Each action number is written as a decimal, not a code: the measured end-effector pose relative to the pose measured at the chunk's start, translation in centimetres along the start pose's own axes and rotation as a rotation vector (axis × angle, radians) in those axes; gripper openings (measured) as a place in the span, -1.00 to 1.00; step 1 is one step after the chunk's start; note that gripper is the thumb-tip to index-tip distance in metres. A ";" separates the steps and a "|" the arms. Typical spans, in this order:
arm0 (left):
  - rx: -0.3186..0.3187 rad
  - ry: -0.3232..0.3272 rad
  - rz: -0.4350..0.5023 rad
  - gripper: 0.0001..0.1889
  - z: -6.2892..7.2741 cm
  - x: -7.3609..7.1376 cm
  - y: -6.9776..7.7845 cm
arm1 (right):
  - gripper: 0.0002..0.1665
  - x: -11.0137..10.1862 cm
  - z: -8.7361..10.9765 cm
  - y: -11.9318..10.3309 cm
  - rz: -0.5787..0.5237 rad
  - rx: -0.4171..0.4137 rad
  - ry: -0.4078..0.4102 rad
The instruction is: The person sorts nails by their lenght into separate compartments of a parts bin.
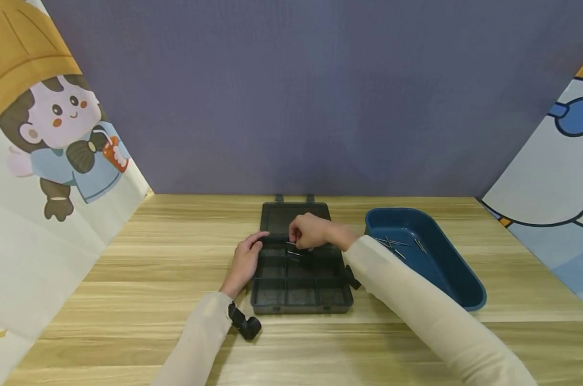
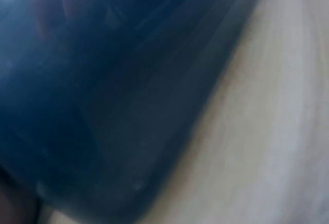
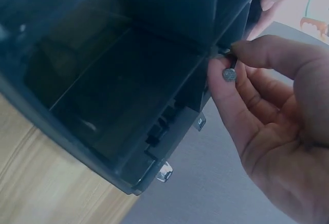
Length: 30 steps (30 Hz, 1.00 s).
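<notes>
A dark, see-through compartment box (image 1: pixel 301 310) lies on the table with its lid (image 1: pixel 277 217) folded back. My right hand (image 1: pixel 311 231) is over the upper middle compartments. Its thumb and index finger pinch a nail (image 3: pixel 229 74), whose round textured head faces the right wrist camera. Another thin metal nail (image 1: pixel 294 253) shows in a middle compartment just below that hand. My left hand (image 1: pixel 247 257) rests against the box's left edge near the hinge, fingers fairly straight. The left wrist view is filled mostly by the blurred dark side of the box (image 2: pixel 128 106).
To the right stands a blue tray (image 1: pixel 457 268) with several loose nails (image 1: pixel 393 246) at its far end. The right forearm passes over the tray's near left side. A grey-purple panel (image 1: pixel 311 107) rises behind the wooden table (image 1: pixel 185 241).
</notes>
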State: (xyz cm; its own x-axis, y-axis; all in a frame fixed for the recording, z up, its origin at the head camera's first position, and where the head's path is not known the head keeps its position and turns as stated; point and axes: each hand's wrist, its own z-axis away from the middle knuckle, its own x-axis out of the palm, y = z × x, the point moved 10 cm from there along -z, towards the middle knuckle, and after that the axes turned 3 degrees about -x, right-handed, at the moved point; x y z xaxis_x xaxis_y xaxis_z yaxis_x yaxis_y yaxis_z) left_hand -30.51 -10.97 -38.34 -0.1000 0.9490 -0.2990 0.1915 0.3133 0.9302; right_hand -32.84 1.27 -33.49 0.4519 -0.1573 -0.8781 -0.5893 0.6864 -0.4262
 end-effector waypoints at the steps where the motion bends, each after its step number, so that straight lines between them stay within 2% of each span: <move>1: -0.002 0.001 0.001 -0.65 0.0 0.0 0.0 | -0.90 0.0 0.0 0.0 0.002 0.004 0.000; 17: 0.028 0.013 0.001 -0.65 0.0 -0.2 0.4 | -0.88 0.0 -0.1 0.4 0.021 0.067 0.017; 30: 0.013 0.014 -0.001 -0.66 0.0 -0.1 0.4 | -0.87 0.0 -0.2 0.5 0.025 0.088 0.018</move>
State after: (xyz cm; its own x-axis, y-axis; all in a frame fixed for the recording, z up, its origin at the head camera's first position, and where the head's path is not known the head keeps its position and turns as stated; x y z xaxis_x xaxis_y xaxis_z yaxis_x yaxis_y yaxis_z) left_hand -30.41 -10.99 -37.97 -0.1139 0.9481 -0.2970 0.2040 0.3149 0.9269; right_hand -33.28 1.42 -33.70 0.4249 -0.1515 -0.8925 -0.5391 0.7496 -0.3839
